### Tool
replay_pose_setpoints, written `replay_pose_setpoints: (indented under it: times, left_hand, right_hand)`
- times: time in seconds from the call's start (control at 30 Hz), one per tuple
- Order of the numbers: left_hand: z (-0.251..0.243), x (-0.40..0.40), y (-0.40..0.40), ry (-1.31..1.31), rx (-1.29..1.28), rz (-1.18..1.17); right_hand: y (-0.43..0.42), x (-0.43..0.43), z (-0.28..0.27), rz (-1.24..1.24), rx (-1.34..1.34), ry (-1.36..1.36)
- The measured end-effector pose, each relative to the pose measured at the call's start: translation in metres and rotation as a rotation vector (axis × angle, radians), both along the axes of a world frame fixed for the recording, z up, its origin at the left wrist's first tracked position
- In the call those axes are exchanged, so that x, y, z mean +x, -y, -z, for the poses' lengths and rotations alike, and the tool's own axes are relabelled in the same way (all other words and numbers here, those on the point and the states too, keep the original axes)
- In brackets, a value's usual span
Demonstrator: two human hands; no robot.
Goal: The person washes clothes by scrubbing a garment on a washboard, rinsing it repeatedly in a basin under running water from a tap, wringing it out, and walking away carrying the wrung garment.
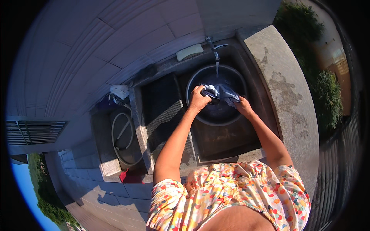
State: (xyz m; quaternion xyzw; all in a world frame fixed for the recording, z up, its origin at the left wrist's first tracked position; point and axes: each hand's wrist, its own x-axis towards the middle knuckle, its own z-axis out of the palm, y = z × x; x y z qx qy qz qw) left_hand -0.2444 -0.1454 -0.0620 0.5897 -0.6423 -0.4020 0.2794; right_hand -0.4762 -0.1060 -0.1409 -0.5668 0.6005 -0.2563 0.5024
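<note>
My left hand (199, 101) grips a dark item with white edging (212, 93) over a round basin (188, 89); whether this is a shoe or folded fabric, I cannot tell. A wet, pale blue-white cloth (229, 93) is pinched in my right hand (244, 106), and it stretches across to the dark item. Dark-looking water (219, 111) lies in the basin below both hands. From the tap (214, 47) at the back, a thin stream of water (217, 69) runs into the basin behind the cloth.
The basin stands in a concrete laundry sink (228, 144). A ribbed washboard slab (163, 112) adjoins it on the left. Farther left, a side compartment holds a coiled hose (131, 138), with a white cloth (119, 91) behind. A pale green dish (190, 52) rests on the back ledge; a stone ledge (289, 86) borders the right.
</note>
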Motion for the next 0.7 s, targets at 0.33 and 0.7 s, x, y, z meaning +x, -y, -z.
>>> replay_pose_setpoints:
  times: [0.33, 0.7]
  left_hand:
    - [0.114, -0.006, -0.013, 0.402, 0.557, 0.044]
    - [0.110, -0.045, 0.017, 0.776, 0.501, 0.287]
  right_hand:
    - [0.004, 0.027, 0.046, -0.045, -0.135, -0.364]
    - [0.038, 0.048, 0.065, -0.418, -0.101, -0.886]
